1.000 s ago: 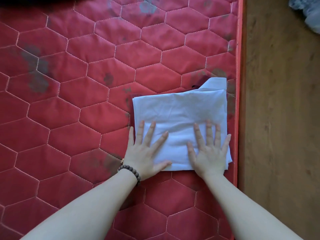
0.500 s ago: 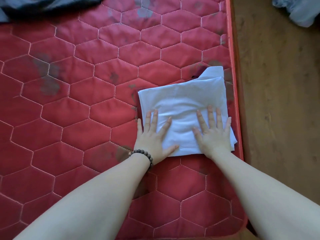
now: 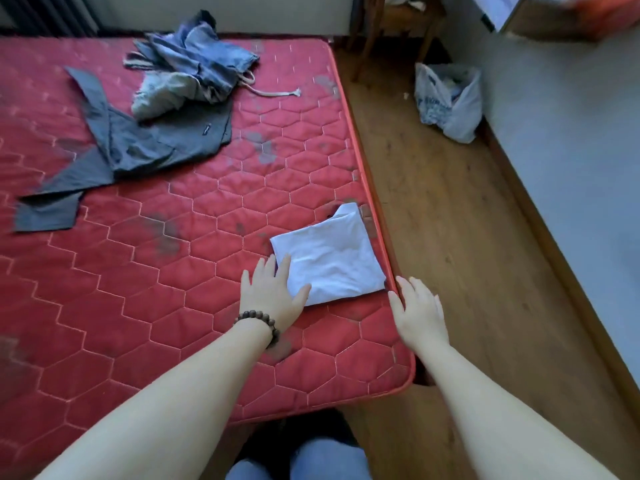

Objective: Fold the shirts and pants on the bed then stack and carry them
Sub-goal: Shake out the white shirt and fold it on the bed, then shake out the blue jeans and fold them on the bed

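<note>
We think the white shirt (image 3: 329, 256) is folded by the bed's (image 3: 214, 306) right edge, our left hand (image 3: 272, 294) flat touching it, right hand (image 3: 417, 311) open beside, so next we fetch the gray shirt (image 3: 145, 143).

The bed (image 3: 173, 306) runs off the frame's left edge; the left hand (image 3: 270, 296) covers the folded shirt's (image 3: 332, 261) lower-left corner.

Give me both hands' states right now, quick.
Left hand: open, fingers straight, fingertips on the folded white shirt.
Right hand: open, holding nothing, at the mattress edge.
</note>
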Available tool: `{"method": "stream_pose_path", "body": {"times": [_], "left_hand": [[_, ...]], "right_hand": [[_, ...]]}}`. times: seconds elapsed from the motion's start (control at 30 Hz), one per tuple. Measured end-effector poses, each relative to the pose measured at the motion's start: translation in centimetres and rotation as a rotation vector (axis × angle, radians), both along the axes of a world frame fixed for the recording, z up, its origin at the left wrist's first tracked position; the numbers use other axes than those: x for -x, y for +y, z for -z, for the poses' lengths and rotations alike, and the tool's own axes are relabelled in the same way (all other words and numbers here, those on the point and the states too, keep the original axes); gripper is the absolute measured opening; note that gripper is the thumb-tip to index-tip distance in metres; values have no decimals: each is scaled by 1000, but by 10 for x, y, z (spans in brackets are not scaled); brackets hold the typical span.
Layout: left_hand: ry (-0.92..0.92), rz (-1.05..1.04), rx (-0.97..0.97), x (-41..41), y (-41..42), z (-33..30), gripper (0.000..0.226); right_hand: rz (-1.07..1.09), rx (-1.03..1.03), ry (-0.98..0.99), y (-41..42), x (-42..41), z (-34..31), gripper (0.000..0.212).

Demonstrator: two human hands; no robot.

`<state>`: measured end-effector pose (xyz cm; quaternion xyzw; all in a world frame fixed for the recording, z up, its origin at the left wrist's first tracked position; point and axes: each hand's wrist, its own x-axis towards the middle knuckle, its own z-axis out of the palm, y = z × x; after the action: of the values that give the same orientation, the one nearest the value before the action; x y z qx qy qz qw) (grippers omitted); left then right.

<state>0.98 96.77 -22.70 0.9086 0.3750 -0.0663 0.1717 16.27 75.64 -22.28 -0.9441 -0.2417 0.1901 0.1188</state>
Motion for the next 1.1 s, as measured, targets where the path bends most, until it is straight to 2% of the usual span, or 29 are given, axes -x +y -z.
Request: {"method": "stream_pose_path", "body": {"times": [0.17,0.4,0.63,0.9,1.1], "left_hand": [[-47,-10,-41,14,-19,-86,70],[-68,21,-112,-16,-67,-133,72],[-77,-20,-95,-114,-143,-138,71],[-175,-95,-135,-254,-264,-165,69],[-143,-125,-143,-318,-304,-171,69]], "right_hand": [[74,-36,-44,-39,16,-82,48],[92,-101,-67,-71,-11,-133,48],[40,-188,-29,-136,-102,-147,47],[-104,-159,-48,-255,-236,-168,47],[-172,-204,-44,-282,-308,-174,46]]}}
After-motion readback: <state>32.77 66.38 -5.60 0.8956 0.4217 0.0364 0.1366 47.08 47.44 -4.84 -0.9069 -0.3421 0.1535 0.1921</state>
